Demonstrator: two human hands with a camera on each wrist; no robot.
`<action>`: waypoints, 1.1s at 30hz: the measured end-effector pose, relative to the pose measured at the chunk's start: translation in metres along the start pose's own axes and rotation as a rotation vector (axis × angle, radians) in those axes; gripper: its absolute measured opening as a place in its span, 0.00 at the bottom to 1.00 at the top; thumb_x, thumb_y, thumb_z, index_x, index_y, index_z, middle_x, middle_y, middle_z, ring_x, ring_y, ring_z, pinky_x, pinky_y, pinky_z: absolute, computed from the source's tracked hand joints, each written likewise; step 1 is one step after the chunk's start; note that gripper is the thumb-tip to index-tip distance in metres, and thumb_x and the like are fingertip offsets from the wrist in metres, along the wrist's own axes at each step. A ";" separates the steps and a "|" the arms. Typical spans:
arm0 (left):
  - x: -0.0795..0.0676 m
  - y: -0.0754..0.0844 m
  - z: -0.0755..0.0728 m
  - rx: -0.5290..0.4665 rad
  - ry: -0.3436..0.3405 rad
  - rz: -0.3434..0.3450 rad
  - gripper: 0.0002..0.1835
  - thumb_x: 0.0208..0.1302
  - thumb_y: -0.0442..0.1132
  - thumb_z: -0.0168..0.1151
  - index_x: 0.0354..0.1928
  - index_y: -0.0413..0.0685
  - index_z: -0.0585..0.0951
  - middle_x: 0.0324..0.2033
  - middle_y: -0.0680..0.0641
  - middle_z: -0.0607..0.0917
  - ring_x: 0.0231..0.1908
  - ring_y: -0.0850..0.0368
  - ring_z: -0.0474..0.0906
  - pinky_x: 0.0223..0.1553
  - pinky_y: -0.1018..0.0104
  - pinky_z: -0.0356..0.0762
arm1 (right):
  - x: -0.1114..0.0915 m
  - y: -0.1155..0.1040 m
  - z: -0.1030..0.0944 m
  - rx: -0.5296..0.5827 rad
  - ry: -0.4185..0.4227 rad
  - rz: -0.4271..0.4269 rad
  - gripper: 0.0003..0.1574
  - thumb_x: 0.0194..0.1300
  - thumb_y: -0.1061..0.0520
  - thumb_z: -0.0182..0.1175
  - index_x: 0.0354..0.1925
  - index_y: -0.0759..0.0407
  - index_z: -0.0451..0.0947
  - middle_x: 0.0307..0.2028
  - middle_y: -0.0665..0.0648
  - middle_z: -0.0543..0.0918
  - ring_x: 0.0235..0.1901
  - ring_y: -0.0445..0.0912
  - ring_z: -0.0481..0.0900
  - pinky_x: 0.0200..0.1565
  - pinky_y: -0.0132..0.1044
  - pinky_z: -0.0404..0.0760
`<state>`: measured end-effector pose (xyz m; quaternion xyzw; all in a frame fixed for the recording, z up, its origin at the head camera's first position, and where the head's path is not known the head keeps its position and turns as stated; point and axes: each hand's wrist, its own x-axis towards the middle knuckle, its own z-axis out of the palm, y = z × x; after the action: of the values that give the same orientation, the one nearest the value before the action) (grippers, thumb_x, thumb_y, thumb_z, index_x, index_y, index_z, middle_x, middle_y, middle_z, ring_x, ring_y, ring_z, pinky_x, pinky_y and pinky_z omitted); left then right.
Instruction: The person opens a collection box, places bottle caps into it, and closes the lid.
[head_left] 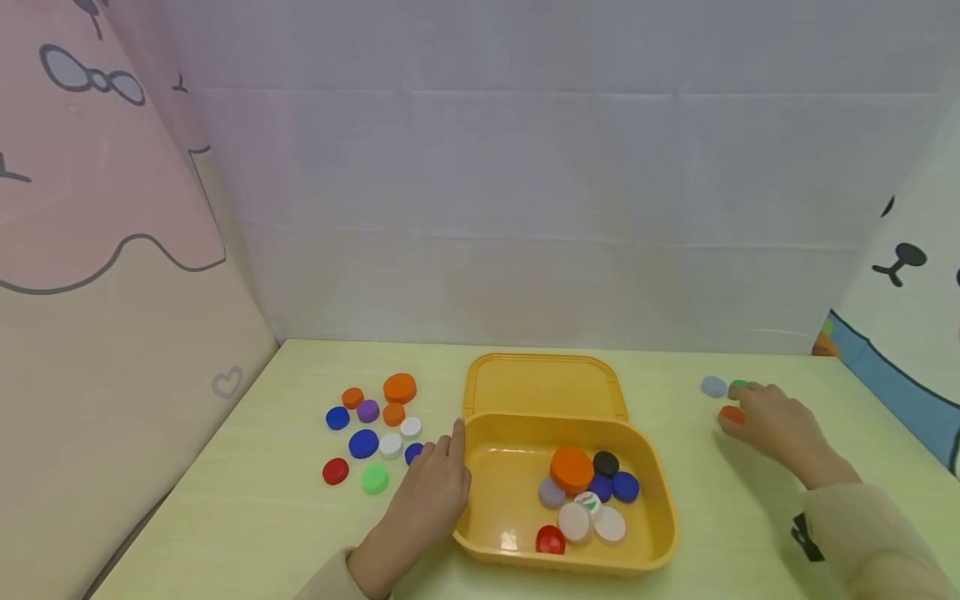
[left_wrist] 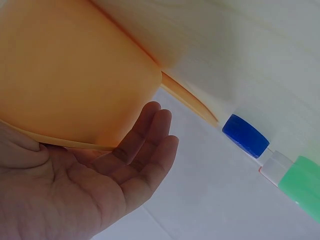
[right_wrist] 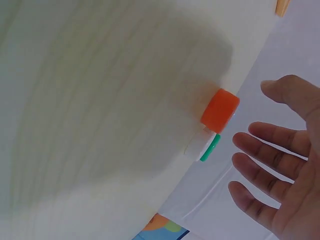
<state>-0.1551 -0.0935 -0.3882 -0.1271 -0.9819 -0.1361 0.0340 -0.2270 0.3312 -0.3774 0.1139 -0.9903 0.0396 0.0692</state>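
My left hand (head_left: 431,492) grips the left rim of a yellow plastic box (head_left: 495,454), its fingers along the outer wall in the left wrist view. Inside the box lie several bottle caps, among them a large orange cap (head_left: 572,469), a black cap (head_left: 606,463) and a red cap (head_left: 551,540). Over on the right, my right hand (right_wrist: 280,165) is above the table with its fingers spread and nothing held. Below it are an orange cap (right_wrist: 220,110) and a green-and-white cap (right_wrist: 210,147); a pale lilac cap (head_left: 713,386) lies just left of them.
Left of the box, several loose caps are scattered, including a purple cap (head_left: 367,411), a blue cap (head_left: 363,443) and a light green cap (head_left: 375,478). The yellow lid (head_left: 543,385) lies behind the box. A black object (head_left: 806,537) is beside the right sleeve.
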 end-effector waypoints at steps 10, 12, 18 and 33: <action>0.000 -0.001 0.002 0.008 0.001 0.001 0.28 0.65 0.40 0.46 0.66 0.36 0.59 0.42 0.42 0.77 0.36 0.53 0.69 0.41 0.60 0.73 | 0.003 0.014 0.003 0.021 -0.116 0.081 0.23 0.53 0.50 0.61 0.39 0.67 0.74 0.30 0.64 0.77 0.28 0.57 0.73 0.22 0.48 0.72; 0.000 -0.001 0.002 0.003 -0.006 -0.003 0.29 0.65 0.40 0.45 0.66 0.37 0.58 0.42 0.42 0.77 0.36 0.53 0.69 0.41 0.60 0.73 | 0.003 0.014 0.004 0.021 -0.129 0.085 0.20 0.53 0.50 0.61 0.37 0.66 0.74 0.30 0.64 0.76 0.28 0.57 0.73 0.22 0.48 0.72; 0.000 -0.002 0.003 0.005 -0.004 -0.005 0.29 0.65 0.40 0.45 0.67 0.38 0.58 0.42 0.43 0.76 0.36 0.54 0.68 0.41 0.61 0.73 | 0.005 0.016 0.005 0.012 -0.165 0.088 0.20 0.54 0.51 0.62 0.36 0.67 0.75 0.30 0.64 0.76 0.28 0.56 0.72 0.23 0.47 0.72; 0.000 -0.003 0.006 0.021 0.036 0.018 0.28 0.64 0.39 0.47 0.65 0.36 0.59 0.39 0.43 0.77 0.34 0.54 0.69 0.38 0.62 0.73 | 0.005 0.016 0.006 0.030 -0.214 0.097 0.18 0.53 0.52 0.63 0.33 0.66 0.74 0.28 0.60 0.74 0.27 0.51 0.69 0.24 0.41 0.69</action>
<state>-0.1561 -0.0947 -0.3943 -0.1331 -0.9814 -0.1276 0.0542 -0.2358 0.3450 -0.3834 0.0703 -0.9957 0.0453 -0.0405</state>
